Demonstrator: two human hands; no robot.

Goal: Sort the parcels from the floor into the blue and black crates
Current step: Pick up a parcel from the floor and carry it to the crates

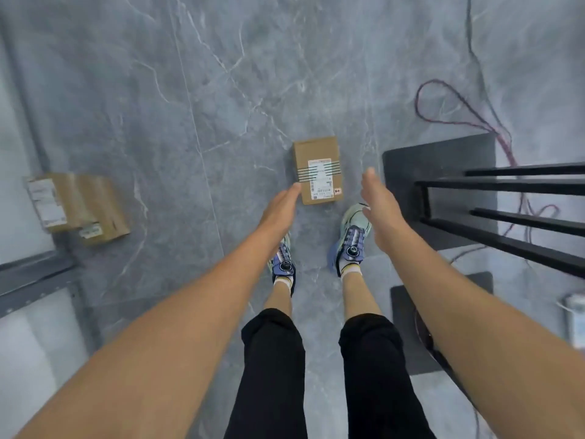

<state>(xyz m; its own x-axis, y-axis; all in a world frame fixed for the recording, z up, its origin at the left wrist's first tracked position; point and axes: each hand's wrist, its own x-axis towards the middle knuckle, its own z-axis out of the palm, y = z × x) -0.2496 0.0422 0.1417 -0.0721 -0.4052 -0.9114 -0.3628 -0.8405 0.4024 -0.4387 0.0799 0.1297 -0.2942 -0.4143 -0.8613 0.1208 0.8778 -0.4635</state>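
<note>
A small brown cardboard parcel (317, 168) with a white label and dark stripes lies on the grey marble floor just ahead of my feet. My left hand (280, 210) stretches down with flat fingers, its tips at the parcel's near left corner. My right hand (378, 204) hangs open to the parcel's right, apart from it. Both hands hold nothing. A second, larger brown parcel (77, 207) with white labels lies on the floor at the left. No crate is in view.
A black metal rack (506, 210) with dark base plates stands at the right, close to my right arm. Red and dark cables (456, 118) loop on the floor behind it. A grey metal frame (34, 274) runs along the left edge. My two shoes stand below the parcel.
</note>
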